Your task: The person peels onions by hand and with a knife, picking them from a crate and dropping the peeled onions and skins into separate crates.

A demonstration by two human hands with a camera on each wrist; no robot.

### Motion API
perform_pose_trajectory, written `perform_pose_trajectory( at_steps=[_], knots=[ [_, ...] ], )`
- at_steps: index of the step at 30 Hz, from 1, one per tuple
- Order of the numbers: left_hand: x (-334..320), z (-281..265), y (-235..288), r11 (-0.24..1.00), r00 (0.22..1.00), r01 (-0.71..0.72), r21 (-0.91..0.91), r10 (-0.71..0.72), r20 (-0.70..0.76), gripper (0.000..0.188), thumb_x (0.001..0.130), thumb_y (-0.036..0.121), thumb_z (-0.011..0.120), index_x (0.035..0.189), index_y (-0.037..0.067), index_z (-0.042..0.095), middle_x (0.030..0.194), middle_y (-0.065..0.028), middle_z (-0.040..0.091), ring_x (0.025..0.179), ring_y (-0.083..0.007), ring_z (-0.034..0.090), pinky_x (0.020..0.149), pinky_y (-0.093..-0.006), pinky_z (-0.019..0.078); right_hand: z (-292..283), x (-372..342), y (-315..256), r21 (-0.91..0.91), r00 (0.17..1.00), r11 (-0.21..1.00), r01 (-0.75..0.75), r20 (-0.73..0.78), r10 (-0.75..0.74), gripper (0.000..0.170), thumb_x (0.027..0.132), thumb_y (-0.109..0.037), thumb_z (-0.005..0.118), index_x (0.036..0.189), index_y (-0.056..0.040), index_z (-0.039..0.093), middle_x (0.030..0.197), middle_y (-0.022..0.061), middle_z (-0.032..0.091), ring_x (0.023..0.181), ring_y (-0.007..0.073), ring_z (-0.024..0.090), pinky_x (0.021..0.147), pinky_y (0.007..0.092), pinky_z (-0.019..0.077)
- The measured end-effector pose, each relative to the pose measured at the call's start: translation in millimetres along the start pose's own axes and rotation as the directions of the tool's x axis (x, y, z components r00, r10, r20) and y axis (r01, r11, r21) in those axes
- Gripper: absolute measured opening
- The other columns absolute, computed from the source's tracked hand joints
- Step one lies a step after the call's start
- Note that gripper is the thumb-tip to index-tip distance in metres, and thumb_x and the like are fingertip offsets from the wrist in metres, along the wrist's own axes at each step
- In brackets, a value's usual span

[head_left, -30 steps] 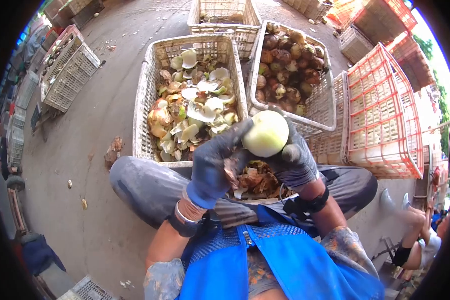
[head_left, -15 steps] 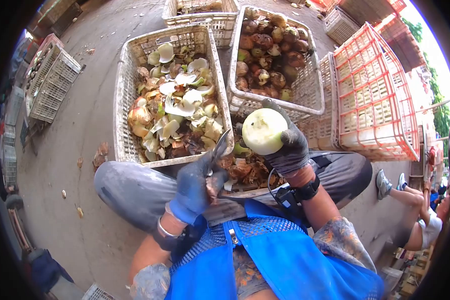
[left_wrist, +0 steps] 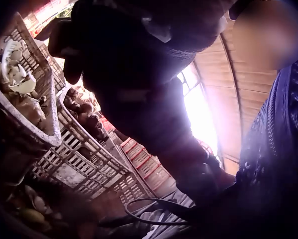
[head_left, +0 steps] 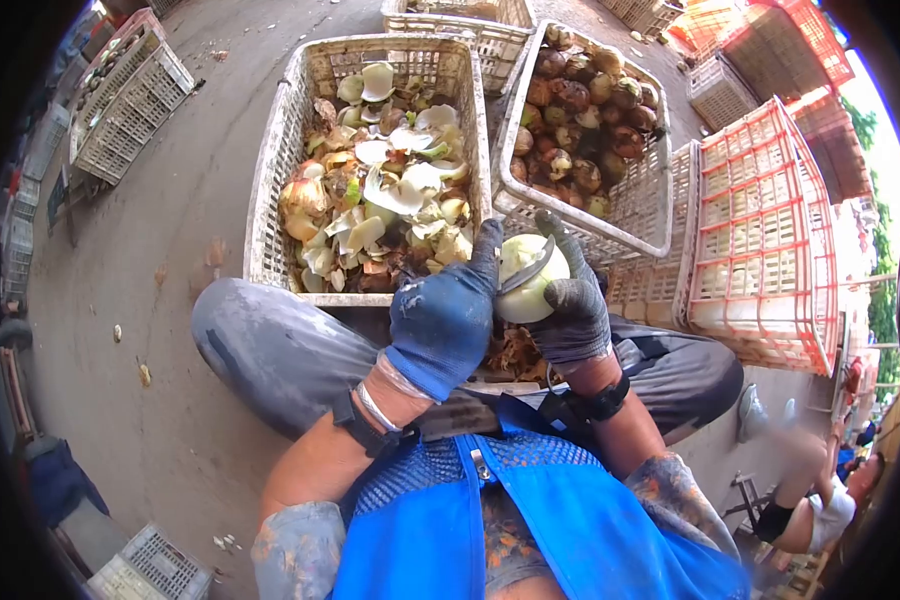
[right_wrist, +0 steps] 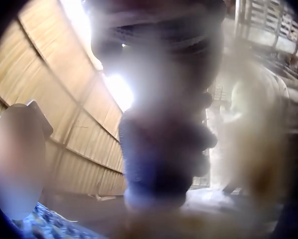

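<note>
In the head view a peeled, pale green-white onion [head_left: 515, 252] is held in front of the lap. The right hand [head_left: 576, 318], in a dark glove, grips it from the right with the thumb at its near side. On the left, the blue-gloved left hand [head_left: 440, 315] has its fingers curled round a small knife, whose handle is hidden. Its curved blade [head_left: 532, 268] lies across the onion's face. In the left wrist view the hands are dark, and the onion cannot be made out. The right wrist view is blurred, with a blue glove [right_wrist: 156, 174] in the middle.
A crate [head_left: 270, 190] of peels and onion scraps stands beyond the left knee. Another crate [head_left: 642, 222] of brown unpeeled onions is to its right. Red-netted crates [head_left: 765, 240] stand farther right. Loose skins [head_left: 515, 355] lie between the legs, and a person [head_left: 830, 505] sits at the far right.
The left hand has moved up and right from near the lap, bringing the blade onto the onion. The onion has turned in the right hand. The head view has shifted.
</note>
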State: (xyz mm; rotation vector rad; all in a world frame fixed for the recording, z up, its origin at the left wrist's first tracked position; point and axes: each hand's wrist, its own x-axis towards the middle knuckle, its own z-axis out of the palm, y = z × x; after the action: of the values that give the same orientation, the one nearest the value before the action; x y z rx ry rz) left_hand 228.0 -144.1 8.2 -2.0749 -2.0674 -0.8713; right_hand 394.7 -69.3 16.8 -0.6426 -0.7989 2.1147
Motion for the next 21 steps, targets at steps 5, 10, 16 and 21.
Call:
perform_pose_trajectory(
  at_steps=[5,10,16,21],
  knots=[
    [-10,22,-43,0.96,0.956,0.275,-0.047,-0.268,0.116,0.068,0.085,0.007,0.06,0.151,0.004,0.047,0.076,-0.0172,0.067,0.065,-0.0338,0.067,0.06,-0.0459,0.0535,-10,-12,0,0.106,1.0,0.994,-0.01,-0.001,0.01,0.089,0.074,-0.02,0.084,0.151,-0.0068,0.042,0.131,0.0221,0.061,0.118,0.0411,0.064,0.103,0.0576,0.0535],
    [-2,10,-48,0.88,0.878,0.457,-0.128,-0.423,0.224,0.055,0.086,0.01,0.06,0.14,0.007,0.06,0.088,-0.025,0.071,0.077,-0.0416,0.07,0.071,-0.0479,0.0566,-12,-15,-13,0.264,0.998,0.963,-0.049,-0.019,0.056,0.08,0.078,-0.028,0.078,0.147,-0.005,0.044,0.133,0.0221,0.062,0.122,0.0403,0.062,0.106,0.0558,0.0515],
    [-4,17,-65,0.915,0.945,0.328,-0.235,-0.315,0.092,0.047,0.086,0.012,0.058,0.13,0.019,0.071,0.087,-0.0218,0.072,0.075,-0.041,0.069,0.071,-0.0495,0.0573,-28,-11,-44,0.432,0.981,0.892,-0.131,-0.071,0.178,0.069,0.084,-0.053,0.077,0.136,-0.0143,0.054,0.131,0.0159,0.06,0.117,0.0395,0.059,0.088,0.0502,0.0552],
    [-1,9,-61,0.912,0.913,0.381,-0.15,-0.346,0.215,0.042,0.086,0.012,0.061,0.126,0.017,0.073,0.09,-0.0221,0.073,0.078,-0.0401,0.071,0.073,-0.0471,0.0582,-50,-35,-195,0.182,0.853,0.837,0.516,-0.013,-0.522,0.082,0.092,-0.054,0.071,0.141,0.0047,0.042,0.153,0.0324,0.041,0.125,0.0371,0.059,0.089,0.0466,0.0537]
  ],
)
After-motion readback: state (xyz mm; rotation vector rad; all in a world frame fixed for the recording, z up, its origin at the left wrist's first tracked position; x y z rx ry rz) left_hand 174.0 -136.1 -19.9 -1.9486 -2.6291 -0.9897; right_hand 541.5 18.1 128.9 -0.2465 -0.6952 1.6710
